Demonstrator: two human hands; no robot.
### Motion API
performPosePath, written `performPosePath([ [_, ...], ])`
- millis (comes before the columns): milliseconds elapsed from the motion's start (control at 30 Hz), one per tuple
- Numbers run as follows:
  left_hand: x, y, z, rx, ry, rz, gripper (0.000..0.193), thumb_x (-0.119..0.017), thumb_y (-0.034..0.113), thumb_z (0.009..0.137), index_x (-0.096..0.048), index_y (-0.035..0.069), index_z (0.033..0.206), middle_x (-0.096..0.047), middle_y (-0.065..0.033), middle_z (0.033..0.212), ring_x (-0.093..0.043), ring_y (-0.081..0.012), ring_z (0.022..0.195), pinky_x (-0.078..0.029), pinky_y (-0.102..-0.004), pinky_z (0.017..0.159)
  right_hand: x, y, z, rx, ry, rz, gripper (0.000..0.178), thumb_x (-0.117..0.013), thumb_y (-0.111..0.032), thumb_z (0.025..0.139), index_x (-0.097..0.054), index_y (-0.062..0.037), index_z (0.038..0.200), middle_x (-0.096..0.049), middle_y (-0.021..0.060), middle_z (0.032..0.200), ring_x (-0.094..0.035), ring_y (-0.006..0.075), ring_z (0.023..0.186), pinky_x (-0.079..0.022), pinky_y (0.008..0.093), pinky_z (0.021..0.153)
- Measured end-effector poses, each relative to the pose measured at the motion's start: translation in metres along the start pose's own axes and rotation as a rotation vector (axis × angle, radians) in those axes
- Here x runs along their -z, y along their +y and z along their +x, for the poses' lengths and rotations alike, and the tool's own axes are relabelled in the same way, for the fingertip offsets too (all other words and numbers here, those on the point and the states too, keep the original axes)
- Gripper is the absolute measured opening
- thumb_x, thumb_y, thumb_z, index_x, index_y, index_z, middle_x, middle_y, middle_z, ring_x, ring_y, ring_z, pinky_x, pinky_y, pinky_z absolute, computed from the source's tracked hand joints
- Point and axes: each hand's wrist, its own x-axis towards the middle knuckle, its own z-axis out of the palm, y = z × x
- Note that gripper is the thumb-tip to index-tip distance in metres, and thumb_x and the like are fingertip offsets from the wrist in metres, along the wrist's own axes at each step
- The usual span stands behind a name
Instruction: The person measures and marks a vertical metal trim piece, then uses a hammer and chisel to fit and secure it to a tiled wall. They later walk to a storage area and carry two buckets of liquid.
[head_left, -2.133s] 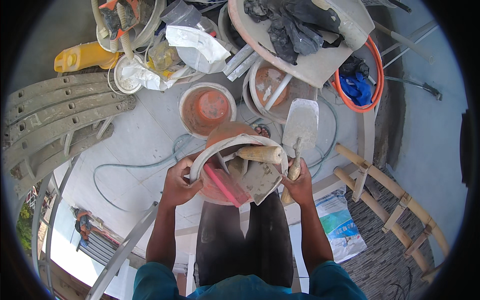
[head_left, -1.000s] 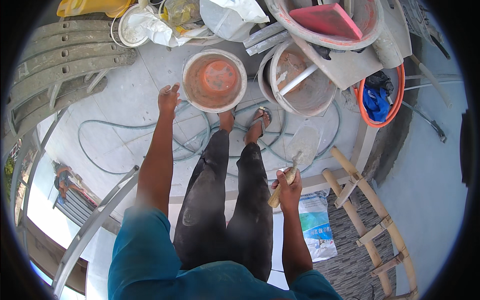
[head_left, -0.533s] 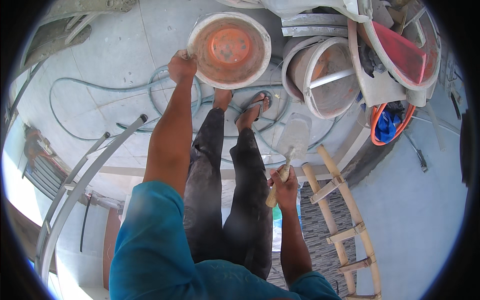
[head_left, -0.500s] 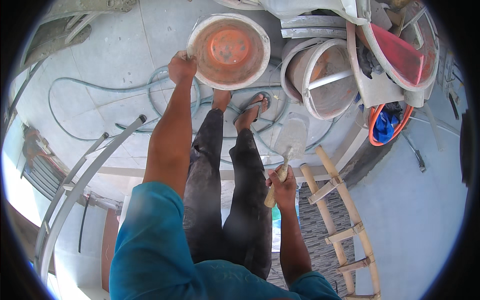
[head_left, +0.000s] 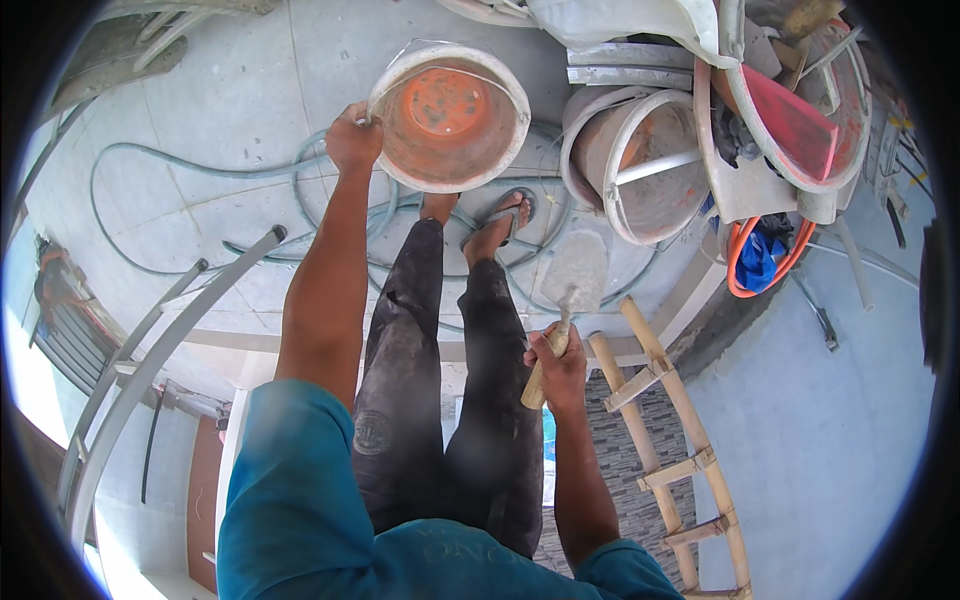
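Observation:
Gripped at its left rim, a round bucket (head_left: 500,150) with a crusted pale wall and an orange bottom hangs from my left hand (head_left: 353,138). Its inside faces me, and a thin wire handle lies across its far rim. Lower right, my right hand (head_left: 562,368) is closed round the wooden handle of a trowel (head_left: 580,268). The trowel's broad grey blade points away from me and is coated with pale residue.
A green hose (head_left: 180,150) loops over the tiled floor around my feet. More dirty buckets (head_left: 660,210) stand at the right, beside a tub (head_left: 855,150) of tools. A bamboo ladder (head_left: 690,430) leans at lower right, a metal ladder (head_left: 170,350) at left. Stacked grey strips lie at the back.
The bucket has tilted and shifted slightly left and nearer, with its wire handle now showing over the far rim. The trowel has moved slightly left.

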Motion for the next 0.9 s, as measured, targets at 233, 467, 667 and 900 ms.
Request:
performPosePath([
  [233,0.002,0.009,0.004,0.017,-0.02,0.048,0.028,-0.07,0.024,0.08,-0.071,0.013,0.106,-0.075,-0.0107,0.099,-0.071,-0.0307,0.094,-0.054,-0.042,0.085,-0.008,-0.003,0.005,0.002,0.001,-0.036,0.026,-0.073,-0.016,0.091,-0.05,-0.0054,0.097,-0.061,0.0056,0.082,-0.062,0.0123,0.062,-0.053,0.0266,0.058],
  [467,0.025,-0.004,-0.004,0.014,-0.196,-0.018,0.031,-0.071,0.021,0.08,-0.068,0.011,0.11,-0.073,-0.0113,0.103,-0.07,-0.0261,0.098,-0.052,-0.0393,0.087,-0.018,-0.01,0.023,0.152,0.009,-0.066,0.026,-0.073,-0.008,0.089,-0.049,-0.0049,0.099,-0.065,0.0067,0.087,-0.064,0.0114,0.068,-0.055,0.0262,0.059],
  [667,0.066,-0.051,-0.032,0.075,-0.527,-0.703,0.026,-0.06,0.001,0.089,-0.059,0.003,0.115,-0.07,-0.0076,0.106,-0.064,-0.0125,0.098,-0.048,-0.0278,0.088,-0.038,-0.066,0.081,0.583,0.091,-0.281,0.025,-0.073,-0.011,0.089,-0.053,-0.0017,0.099,-0.068,0.0097,0.104,-0.065,0.0138,0.079,-0.053,0.0279,0.071],
  [900,0.126,-0.061,-0.085,0.125,-0.699,-0.708,0.03,-0.058,0.001,0.092,-0.051,0.0,0.121,-0.069,-0.0083,0.109,-0.062,-0.0104,0.098,-0.047,-0.0267,0.088,-0.065,-0.129,0.114,0.439,-0.246,-0.246,0.028,-0.077,-0.016,0.085,-0.058,-0.0033,0.102,-0.068,0.0071,0.095,-0.063,0.0147,0.084,-0.052,0.0311,0.077],
])
